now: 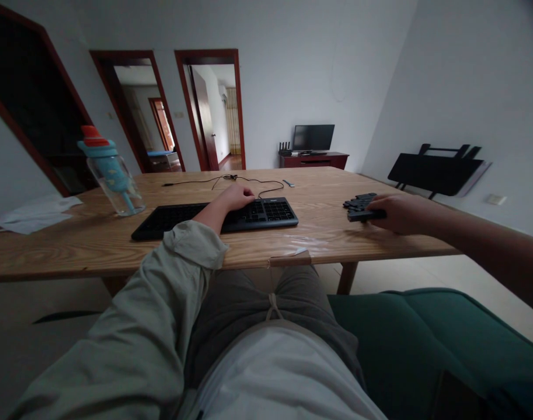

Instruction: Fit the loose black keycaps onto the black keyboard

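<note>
A black keyboard [284, 211] lies on the wooden table in front of me. My left hand [236, 198] rests over its middle right part, fingers curled together near the top row; whatever they may hold is hidden. At the table's right side my right hand [397, 211] is closed on one end of a long black bar-shaped piece [363, 216]. This piece sits low, right at the near edge of a small heap of black keycaps [357, 202]. Behind the keyboard runs its thin black cable [231, 177].
A clear bottle [117, 181] with a red and blue lid stands at the left, beside white paper [36, 214]. A small blue-and-white object [288, 183] lies behind the keyboard. Tape [290, 258] covers part of the wooden table's [319, 233] front edge.
</note>
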Demonstrator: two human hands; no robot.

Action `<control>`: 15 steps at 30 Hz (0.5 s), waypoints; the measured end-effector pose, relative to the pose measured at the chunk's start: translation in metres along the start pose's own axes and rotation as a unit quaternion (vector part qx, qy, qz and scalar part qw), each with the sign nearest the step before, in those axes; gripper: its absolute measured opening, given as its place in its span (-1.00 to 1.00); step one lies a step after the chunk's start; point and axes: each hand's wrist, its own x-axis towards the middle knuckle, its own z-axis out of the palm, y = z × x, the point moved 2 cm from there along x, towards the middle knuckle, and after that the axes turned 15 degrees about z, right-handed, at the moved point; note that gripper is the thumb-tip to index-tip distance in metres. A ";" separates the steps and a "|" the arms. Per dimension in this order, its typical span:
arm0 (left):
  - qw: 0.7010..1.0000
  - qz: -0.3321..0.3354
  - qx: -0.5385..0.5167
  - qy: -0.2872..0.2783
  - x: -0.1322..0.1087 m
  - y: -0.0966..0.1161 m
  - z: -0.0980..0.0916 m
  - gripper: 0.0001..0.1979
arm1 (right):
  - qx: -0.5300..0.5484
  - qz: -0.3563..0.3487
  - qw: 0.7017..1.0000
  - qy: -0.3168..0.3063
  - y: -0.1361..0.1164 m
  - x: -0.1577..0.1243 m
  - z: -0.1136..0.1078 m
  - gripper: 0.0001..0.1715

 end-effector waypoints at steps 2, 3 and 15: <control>1.000 0.002 0.000 -0.002 0.001 -0.001 0.001 -0.80 | 0.002 0.031 0.999 -0.018 0.001 0.002 -0.008 -0.81; 1.000 0.003 0.000 -0.003 0.001 -0.001 0.001 -0.80 | 0.002 0.050 0.998 -0.033 0.001 0.004 -0.011 -0.76; 1.000 0.008 0.000 0.004 -0.001 0.007 -0.002 -0.82 | -0.024 0.035 0.993 -0.107 0.002 0.022 0.011 -0.81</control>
